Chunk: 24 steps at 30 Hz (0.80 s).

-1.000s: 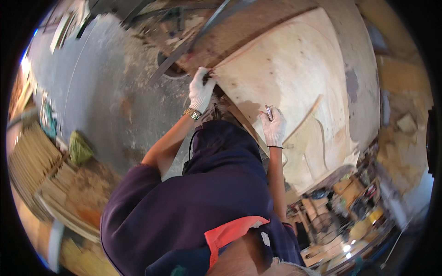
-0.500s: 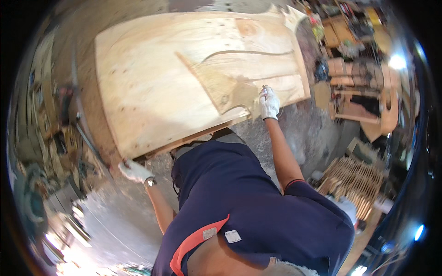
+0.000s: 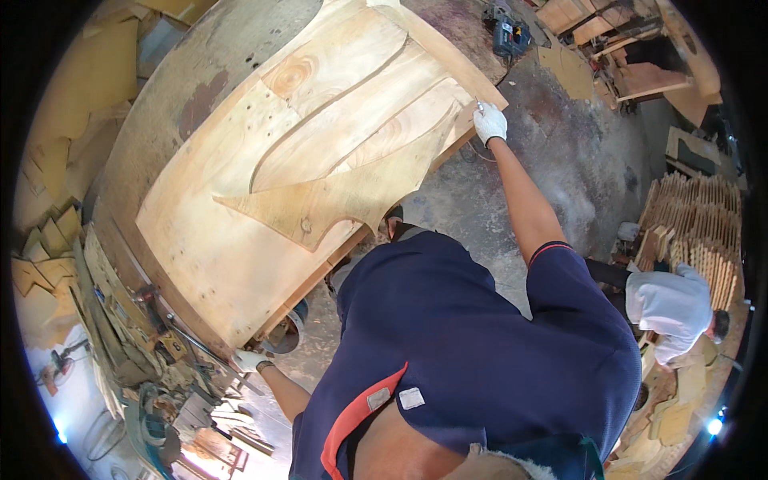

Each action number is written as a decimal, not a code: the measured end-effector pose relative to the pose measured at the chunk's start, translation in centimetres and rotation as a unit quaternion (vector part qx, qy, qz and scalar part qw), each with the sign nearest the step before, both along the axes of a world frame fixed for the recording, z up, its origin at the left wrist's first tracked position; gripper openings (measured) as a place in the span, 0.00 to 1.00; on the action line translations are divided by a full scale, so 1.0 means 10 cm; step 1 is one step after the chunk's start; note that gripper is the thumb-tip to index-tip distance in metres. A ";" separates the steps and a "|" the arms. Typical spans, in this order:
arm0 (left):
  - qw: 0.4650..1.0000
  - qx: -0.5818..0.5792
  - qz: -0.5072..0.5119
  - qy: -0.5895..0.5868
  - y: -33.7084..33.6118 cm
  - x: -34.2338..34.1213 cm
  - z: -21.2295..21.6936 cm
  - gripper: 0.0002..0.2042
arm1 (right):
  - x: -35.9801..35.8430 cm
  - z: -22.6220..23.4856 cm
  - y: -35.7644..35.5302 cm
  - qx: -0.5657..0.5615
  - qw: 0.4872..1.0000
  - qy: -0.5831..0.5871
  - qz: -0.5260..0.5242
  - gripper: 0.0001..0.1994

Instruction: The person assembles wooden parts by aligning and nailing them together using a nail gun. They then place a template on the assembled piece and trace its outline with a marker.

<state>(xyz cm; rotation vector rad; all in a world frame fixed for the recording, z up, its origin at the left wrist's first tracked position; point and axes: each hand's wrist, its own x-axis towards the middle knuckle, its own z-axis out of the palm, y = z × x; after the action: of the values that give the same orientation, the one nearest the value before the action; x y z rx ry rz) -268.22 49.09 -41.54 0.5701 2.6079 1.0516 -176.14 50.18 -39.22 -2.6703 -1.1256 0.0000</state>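
Nearest us, at 7 o'clock, the left hand (image 3: 250, 360) in a white glove sits at the lower corner of the plywood panel (image 3: 216, 248). Its fingers curl around the corner edge. How tightly they close we cannot tell, since clutter crowds that corner.

The panel fills the field from 8 o'clock up to 12 o'clock and tilts over the dusty concrete floor (image 3: 560, 168). A curved, pale wooden template (image 3: 352, 152) lies flat on its face, touching it along its whole length.

At 1 o'clock the right hand (image 3: 490, 122), also gloved, is closed on the far upper corner of the panel, with the arm at full stretch. A thin object projects above the glove; we cannot identify it.

In our judgement the work in hand is controlling a wide sheet by two opposite corners. To do it well:
- We hold both grips firmly on the edges, thumbs over the face.
- We keep the sheet's tilt shallow so that the loose template does not slide.
- We mind the power tool (image 3: 509, 32) on the floor at 12 o'clock.

Farther out, at 3 o'clock, stand stacks of cut wooden pieces (image 3: 696, 216). A co-worker in a white shirt (image 3: 670, 304) bends beside them, well apart from the panel.
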 end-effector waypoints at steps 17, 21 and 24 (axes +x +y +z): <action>0.973 -0.075 -0.101 0.192 0.01 -0.27 -0.20 0.21 | -0.06 -0.06 0.05 0.014 0.999 0.007 -0.051 0.15; 0.883 -0.270 -0.217 0.318 0.01 -0.27 -0.16 0.19 | -0.03 -0.10 0.04 -0.001 0.998 0.039 -0.056 0.14; 0.944 -0.149 -0.166 0.245 0.02 -0.24 -0.14 0.20 | 0.02 -0.11 0.02 0.000 0.997 0.052 -0.051 0.15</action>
<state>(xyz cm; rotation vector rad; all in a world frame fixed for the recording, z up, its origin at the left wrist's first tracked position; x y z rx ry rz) -270.62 49.32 -42.90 1.2704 2.8473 0.4330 -175.96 50.37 -40.34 -2.6899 -0.9576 0.1196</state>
